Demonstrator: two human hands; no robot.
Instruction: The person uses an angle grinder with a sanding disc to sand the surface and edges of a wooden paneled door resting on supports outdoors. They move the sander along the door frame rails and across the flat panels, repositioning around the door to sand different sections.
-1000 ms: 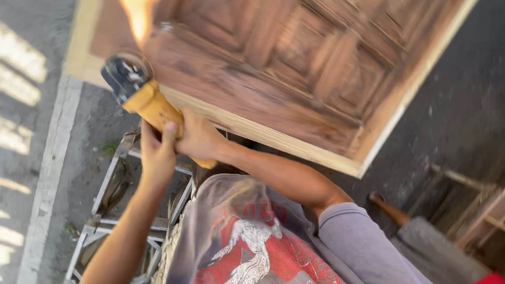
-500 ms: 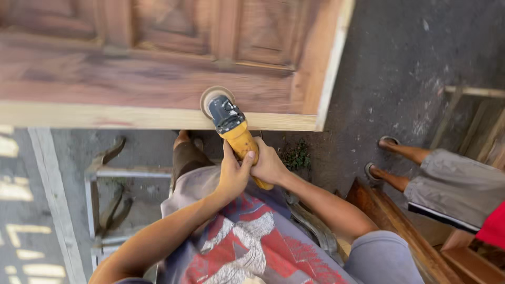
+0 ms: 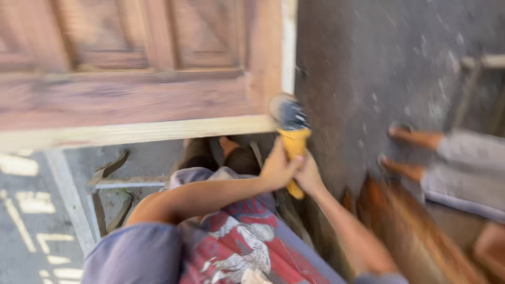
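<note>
Both hands grip one yellow angle grinder [image 3: 292, 138] at centre frame. The left hand [image 3: 279, 167] is wrapped over the yellow body from the left, fingers curled closed around it. The right hand [image 3: 309, 176] is closed on the lower part of the body, just beside and touching the left hand. The grinder's dark head with its round disc points upward and sits at the lower right corner of a panelled wooden door [image 3: 142, 68], which fills the upper left of the frame; motion blur prevents telling whether the disc touches the wood. A pale unfinished edge strip [image 3: 131, 131] runs along the door's bottom. Below it, lower left, stands a metal frame stand [image 3: 105, 184]. At right, on grey concrete ground [image 3: 368, 63], are another person's bare feet [image 3: 410, 138].
</note>
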